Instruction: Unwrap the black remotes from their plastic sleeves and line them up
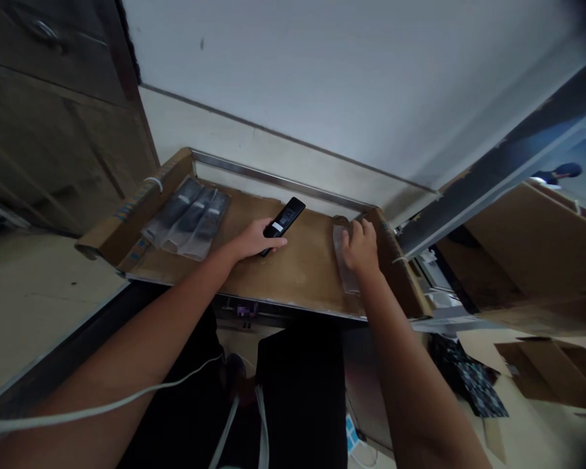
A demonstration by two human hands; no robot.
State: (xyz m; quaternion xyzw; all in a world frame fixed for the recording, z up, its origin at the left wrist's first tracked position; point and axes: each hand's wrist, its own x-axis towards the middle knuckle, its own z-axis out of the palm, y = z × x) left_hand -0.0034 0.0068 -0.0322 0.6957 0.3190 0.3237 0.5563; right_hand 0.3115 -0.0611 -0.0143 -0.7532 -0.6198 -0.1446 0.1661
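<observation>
My left hand [254, 240] is closed around the lower part of a black remote control [287, 216], with the thumb along its near side. The remote is tilted over the cardboard lining and has a small white label on the face I see. At the right of the tray my right hand [361, 249] lies over clear plastic bags [346, 272], touching them with its fingers apart. Its fingertips partly cover the bags. Several dark items in clear bags [191, 218] lie side by side at the left end of the tray.
The cardboard-lined tray [293, 277] has raised cardboard sides and a metal rail along the back wall. A white cable [127, 398] crosses my left forearm. Large cardboard boxes [527, 260] stand at the right, with flattened cardboard [557, 371] on the floor.
</observation>
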